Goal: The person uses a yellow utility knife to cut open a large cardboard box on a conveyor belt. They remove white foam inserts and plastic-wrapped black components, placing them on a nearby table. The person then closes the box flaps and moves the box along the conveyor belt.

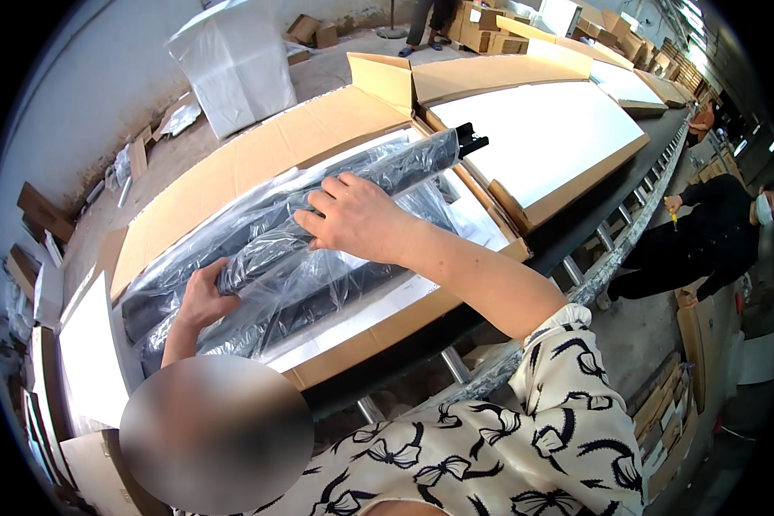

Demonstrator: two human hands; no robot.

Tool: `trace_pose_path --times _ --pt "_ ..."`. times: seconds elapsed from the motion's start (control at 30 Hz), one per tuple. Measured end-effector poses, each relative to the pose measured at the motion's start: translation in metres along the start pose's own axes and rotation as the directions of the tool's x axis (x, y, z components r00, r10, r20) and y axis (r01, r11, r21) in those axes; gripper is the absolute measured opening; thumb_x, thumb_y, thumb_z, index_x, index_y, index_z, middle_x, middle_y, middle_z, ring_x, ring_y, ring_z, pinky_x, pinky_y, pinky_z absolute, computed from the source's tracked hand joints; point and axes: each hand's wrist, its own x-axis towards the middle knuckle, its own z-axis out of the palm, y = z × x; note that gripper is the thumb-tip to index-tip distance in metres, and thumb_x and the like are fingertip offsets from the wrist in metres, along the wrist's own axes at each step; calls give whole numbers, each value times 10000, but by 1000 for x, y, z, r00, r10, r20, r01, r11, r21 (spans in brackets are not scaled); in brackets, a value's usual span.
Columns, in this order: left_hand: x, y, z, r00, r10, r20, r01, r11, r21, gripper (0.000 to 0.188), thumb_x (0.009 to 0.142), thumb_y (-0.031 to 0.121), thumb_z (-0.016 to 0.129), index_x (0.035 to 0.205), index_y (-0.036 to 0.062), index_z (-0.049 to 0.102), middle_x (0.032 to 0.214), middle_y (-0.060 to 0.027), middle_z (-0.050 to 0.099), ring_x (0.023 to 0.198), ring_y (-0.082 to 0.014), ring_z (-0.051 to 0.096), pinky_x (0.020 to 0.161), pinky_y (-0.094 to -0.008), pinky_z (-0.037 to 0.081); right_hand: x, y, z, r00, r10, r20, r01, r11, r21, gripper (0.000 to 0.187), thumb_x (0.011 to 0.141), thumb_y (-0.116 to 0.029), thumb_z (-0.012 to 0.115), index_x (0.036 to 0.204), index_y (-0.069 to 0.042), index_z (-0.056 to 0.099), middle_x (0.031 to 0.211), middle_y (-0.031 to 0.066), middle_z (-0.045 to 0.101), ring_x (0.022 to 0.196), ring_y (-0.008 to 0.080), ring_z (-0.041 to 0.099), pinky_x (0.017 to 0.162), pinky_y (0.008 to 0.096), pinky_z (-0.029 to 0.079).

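Inside an open cardboard box [378, 340], long black bars lie bundled in clear plastic wrap. One wrapped black bar [421, 163] lies slantwise across the top, its bare notched end sticking out past the plastic at the upper right. My right hand [353, 217] is closed over a wrapped bar near the middle, its fingers curled on the plastic. Farther left, my left hand [202, 301] grips the near end of the same wrapped bar [271, 258], thumb on the near side. White sheets show under the bundle. The wrap partly hides the bars' shape.
The box sits on a roller conveyor [456, 365]; its long flap [232, 193] is folded outward. Beyond it lies another box with a white panel [542, 138]. A tall plastic-covered stack [232, 69] stands by the wall. At right, a masked person [705, 232] holds a yellow tool.
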Motion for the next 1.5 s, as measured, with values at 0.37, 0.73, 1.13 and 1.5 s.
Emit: trace_pose_path --times 0.37,0.73,1.13,1.5 --pt "4 -14 15 933 202 -297 -132 962 240 414 553 121 729 939 60 592 851 -138 633 812 -386 596 697 -439 470 -1 -2 12 971 -38 -234 20 997 -77 294 744 -179 655 1025 -110 602 912 47 531 885 217 519 791 333 441" --pt "-15 -95 35 987 -82 -136 110 971 210 464 582 104 656 1043 52 641 967 -132 590 978 -341 566 817 -400 472 14 -29 144 961 88 264 -203 869 451 511 764 -357 724 1204 -152 564 1058 65 589 1078 262 510 889 385 465" --pt "-22 -90 43 984 -11 -175 36 990 139 520 592 126 790 1091 85 650 1034 -102 589 1040 -306 538 899 -380 453 -2 -27 149 974 43 224 -106 954 279 549 781 -313 699 1256 -92 534 1047 96 522 1030 283 473 903 382 433" --pt "-31 -110 24 987 -158 -19 157 950 269 602 593 262 816 1130 67 624 1058 -132 592 1061 -328 545 906 -396 453 9 -3 100 984 177 -11 -137 797 588 429 813 -242 687 1191 -72 579 1101 125 568 1073 293 486 933 388 423"
